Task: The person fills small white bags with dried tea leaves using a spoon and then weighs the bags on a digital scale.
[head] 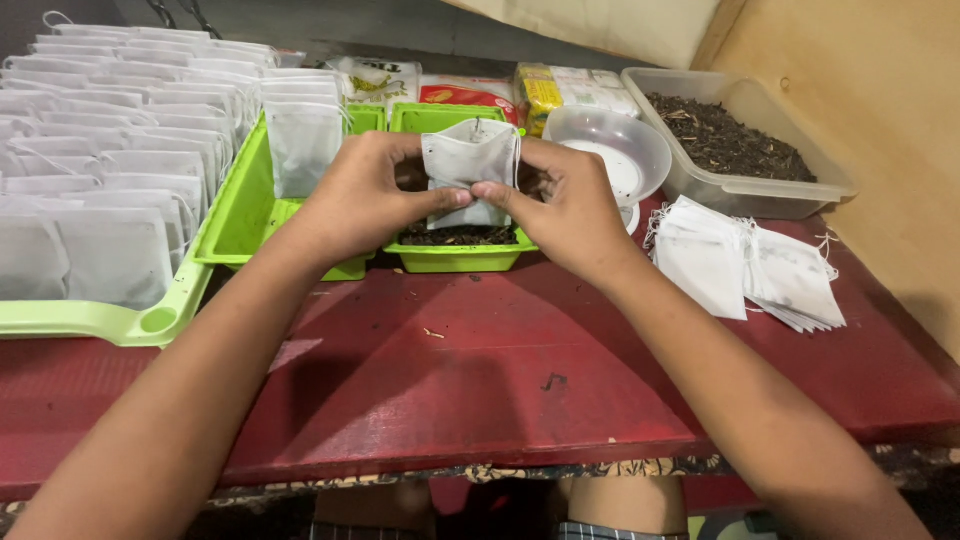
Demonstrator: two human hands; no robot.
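Note:
Both hands hold one small white drawstring filter bag [468, 160] upright above a green tray [460, 260] that contains dark loose tea. My left hand [365, 195] pinches the bag's left side, thumb in front. My right hand [570, 205] grips its right side, fingertips meeting the left thumb near the bag's middle. The bag's top edge is gathered, with a string showing.
A larger green tray [235, 215] at left holds standing white bags, beside rows of filled white bags [110, 150]. A pile of flat empty bags [745, 265] lies at right. A clear tub of loose tea [735, 145], a clear bowl [610, 150] and packets [470, 92] stand behind on the red table [480, 370].

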